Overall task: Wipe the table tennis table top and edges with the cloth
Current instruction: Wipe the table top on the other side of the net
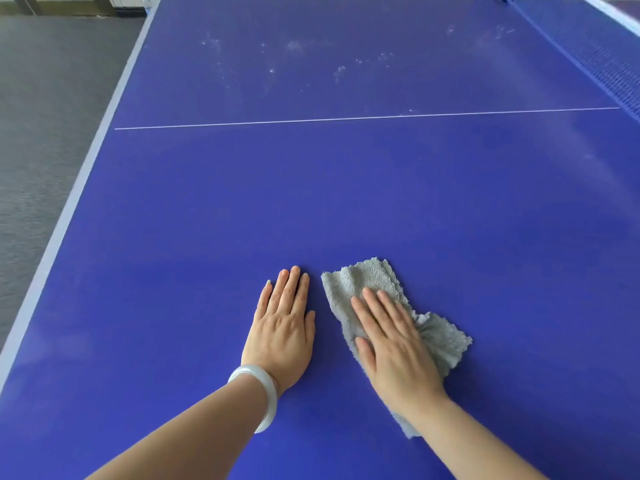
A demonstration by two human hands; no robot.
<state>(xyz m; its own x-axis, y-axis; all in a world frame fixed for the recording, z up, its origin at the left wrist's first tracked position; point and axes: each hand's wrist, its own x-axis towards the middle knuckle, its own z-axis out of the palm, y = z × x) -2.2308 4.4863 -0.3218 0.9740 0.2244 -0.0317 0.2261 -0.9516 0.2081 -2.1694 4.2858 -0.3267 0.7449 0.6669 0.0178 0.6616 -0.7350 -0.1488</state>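
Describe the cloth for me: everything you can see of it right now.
The cloth is a pale grey, fluffy, microfibre-looking rag with ragged edges, crumpled rather than spread flat. It lies on the near part of the blue table top. The right hand presses on its middle with straight fingers and covers much of it. Parts stick out beyond the fingertips, to the right and by the wrist. The left hand rests flat on the table beside it, not touching it.
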